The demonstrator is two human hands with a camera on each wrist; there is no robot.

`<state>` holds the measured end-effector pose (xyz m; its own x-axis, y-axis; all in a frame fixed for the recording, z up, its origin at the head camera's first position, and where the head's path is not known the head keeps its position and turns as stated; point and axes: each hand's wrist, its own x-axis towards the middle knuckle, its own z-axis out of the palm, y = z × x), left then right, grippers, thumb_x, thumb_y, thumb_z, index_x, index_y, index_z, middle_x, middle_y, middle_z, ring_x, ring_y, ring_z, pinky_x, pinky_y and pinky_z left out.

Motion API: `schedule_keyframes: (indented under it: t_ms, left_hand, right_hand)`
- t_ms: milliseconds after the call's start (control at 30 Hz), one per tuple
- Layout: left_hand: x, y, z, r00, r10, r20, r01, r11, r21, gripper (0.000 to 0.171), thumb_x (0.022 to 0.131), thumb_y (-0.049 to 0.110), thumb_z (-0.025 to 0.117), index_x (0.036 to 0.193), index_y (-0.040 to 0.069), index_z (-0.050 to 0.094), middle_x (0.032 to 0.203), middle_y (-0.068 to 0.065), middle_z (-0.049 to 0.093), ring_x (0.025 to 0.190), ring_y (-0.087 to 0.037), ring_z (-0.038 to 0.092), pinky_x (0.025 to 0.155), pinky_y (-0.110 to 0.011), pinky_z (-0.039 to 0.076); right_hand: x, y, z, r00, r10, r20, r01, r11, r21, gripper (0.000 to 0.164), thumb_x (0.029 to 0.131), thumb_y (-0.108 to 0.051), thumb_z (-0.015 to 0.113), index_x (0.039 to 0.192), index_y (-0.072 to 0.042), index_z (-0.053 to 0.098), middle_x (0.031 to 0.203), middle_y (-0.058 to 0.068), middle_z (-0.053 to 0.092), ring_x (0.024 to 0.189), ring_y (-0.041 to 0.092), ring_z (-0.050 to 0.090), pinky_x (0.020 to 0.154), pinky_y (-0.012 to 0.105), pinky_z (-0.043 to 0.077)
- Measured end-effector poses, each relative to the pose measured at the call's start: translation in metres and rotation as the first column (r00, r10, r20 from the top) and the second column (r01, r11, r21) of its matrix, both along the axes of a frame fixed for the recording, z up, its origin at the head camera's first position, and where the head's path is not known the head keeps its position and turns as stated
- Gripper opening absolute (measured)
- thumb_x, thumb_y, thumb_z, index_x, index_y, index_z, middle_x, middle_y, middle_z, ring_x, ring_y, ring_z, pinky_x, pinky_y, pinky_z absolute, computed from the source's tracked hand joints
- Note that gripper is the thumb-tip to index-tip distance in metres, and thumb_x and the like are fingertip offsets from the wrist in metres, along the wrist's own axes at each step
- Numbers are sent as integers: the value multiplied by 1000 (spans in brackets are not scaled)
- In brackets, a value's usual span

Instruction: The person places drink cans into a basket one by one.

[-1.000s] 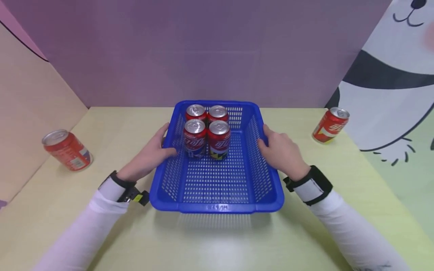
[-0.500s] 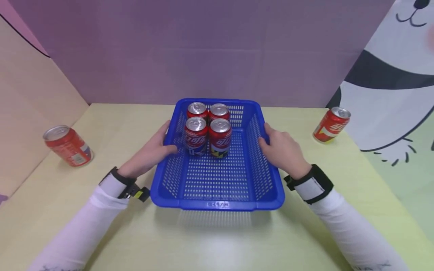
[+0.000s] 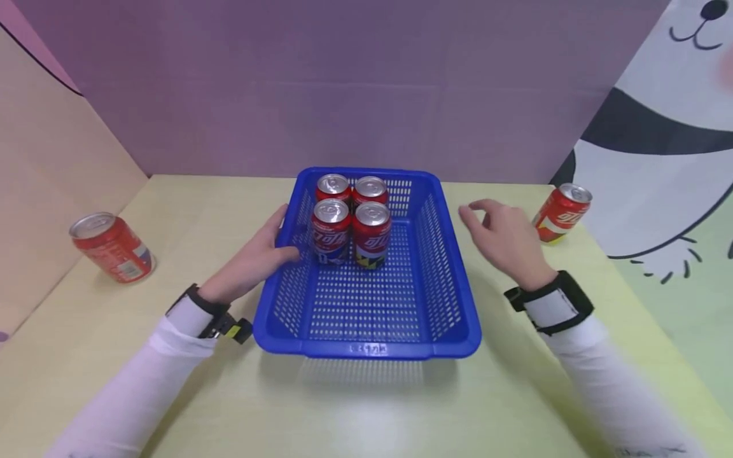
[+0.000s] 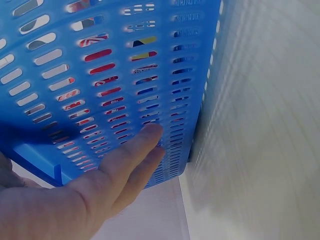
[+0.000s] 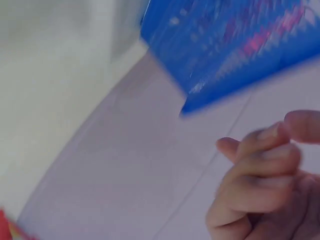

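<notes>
A blue plastic basket [image 3: 366,348] with slotted walls stands mid-table in the head view. Several red soda cans [image 3: 371,236] stand upright together in its far left part. My left hand [image 3: 252,262] grips the basket's left side, thumb over the rim and fingers along the outer wall; the left wrist view shows those fingers [image 4: 132,160] against the slots. Off the basket's right side, my right hand [image 3: 506,240] hangs in the air with loosely curled fingers and nothing in them. Behind it, partly covered, is another red can [image 3: 564,207].
One more red soda can [image 3: 114,248] stands at the table's left. A purple wall [image 3: 366,89] rises along the back edge of the pale table [image 3: 366,413], with a cartoon-printed wall [image 3: 658,203] at the right and a beige one [image 3: 51,159] at the left.
My right hand has let go of the basket's right rim and moved right, toward the can there. My left hand keeps its grip; the basket and cans stay put.
</notes>
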<state>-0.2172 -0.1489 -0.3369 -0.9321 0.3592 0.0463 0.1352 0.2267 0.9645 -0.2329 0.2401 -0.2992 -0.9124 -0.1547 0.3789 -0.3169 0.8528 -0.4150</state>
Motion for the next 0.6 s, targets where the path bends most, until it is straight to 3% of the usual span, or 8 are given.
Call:
schedule_keyframes:
  t_ms: [100,200,300,433,600]
  left_hand:
    - [1,1,2,1000,6,-6,-7,1000,-10,80,92,-5,48,157,14,7,146,-26,35,118,-48,51,84,-52,53]
    - [2,1,4,1000,8,-12,-8,1000,-11,79,92,-5,48,157,14,8,146,-25,36,118,-48,51,84,-53,53]
    - [3,0,4,1000,8,-11,-8,1000,-9,78,93,-5,47,157,14,8,146,-24,35,118,-48,51,86,-53,52]
    - [4,0,4,1000,5,-10,-5,1000,-6,77,93,-5,47,157,13,7,147,-24,35,120,-47,50,87,-53,51]
    - [4,2,3,1000,2,4,-2,1000,6,79,93,-5,46,158,14,5,148,-25,33,120,-48,50,86,-53,52]
  right_hand:
    - [-13,27,16,996,-34,-79,35,999,10,48,98,-37,53,117,6,66,67,14,60,59,28,55,52,40,41]
    - [-32,56,33,998,-32,-49,34,998,54,49,97,-31,54,118,13,61,88,26,64,80,39,57,68,51,45]
    - [-54,84,41,999,-46,8,45,994,103,55,96,-29,56,123,18,55,113,36,55,106,48,45,84,61,39]
    - [-77,117,39,986,-148,80,133,976,170,68,94,-37,59,132,18,47,126,40,38,118,53,30,88,68,35]
    - [-93,146,28,938,-250,241,177,941,288,97,88,-62,57,147,10,30,136,45,21,122,61,20,91,76,26]
